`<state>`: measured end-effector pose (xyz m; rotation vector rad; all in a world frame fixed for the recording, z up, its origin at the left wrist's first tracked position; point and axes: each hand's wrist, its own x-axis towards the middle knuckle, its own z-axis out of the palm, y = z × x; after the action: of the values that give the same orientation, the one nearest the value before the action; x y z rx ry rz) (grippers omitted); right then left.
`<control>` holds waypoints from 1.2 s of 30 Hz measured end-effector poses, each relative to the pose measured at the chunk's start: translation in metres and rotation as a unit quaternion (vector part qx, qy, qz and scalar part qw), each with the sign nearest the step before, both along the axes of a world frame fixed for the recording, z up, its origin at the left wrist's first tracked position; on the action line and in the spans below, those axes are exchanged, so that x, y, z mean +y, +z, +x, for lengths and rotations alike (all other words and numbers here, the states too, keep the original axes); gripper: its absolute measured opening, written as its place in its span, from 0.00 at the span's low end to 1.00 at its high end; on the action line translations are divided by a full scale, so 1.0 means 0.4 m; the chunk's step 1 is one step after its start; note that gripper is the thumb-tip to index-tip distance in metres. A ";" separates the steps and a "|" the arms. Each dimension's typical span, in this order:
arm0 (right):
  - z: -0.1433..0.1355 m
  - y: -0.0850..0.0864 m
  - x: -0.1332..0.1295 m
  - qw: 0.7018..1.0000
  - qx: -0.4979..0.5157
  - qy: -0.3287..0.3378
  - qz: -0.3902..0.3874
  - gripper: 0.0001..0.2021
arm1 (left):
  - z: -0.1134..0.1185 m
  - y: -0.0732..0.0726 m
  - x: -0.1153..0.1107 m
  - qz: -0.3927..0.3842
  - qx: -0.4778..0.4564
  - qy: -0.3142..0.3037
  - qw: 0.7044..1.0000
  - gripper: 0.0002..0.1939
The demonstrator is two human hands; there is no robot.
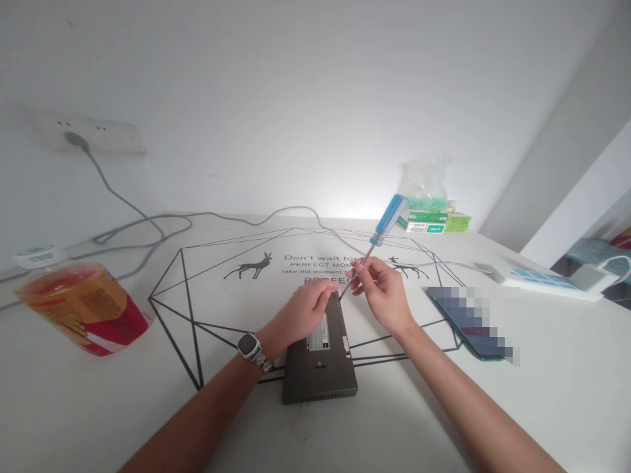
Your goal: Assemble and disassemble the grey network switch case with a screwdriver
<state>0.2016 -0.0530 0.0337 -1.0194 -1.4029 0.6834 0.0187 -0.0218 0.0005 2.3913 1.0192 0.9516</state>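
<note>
A dark flat box-like device (320,378) with a white label and a row of vent slots lies on the table. My left hand (308,309) rests over its far part, fingers bent together; whether they pinch anything is hidden. Closed around the metal shaft of a screwdriver (389,220) is my right hand (382,289), just right of the device's far end. The blue translucent handle points up and to the right, and the shaft's tip reaches the device's far right edge.
An orange-and-red labelled jar (89,309) stands at the left. A phone (468,322) lies at the right, with a power strip (542,282) beyond it. Green boxes (426,222) sit by the wall. A grey cable (211,214) crosses the table's back.
</note>
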 end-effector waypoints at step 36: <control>0.023 -0.043 -0.066 0.942 0.292 -0.055 -0.153 0.14 | 0.014 0.014 -0.037 -0.021 0.093 0.093 0.991 0.26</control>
<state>0.2106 -0.0795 0.0166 -1.0118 -0.7302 1.0414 0.0242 -0.0367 0.0060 2.4161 1.3371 0.7694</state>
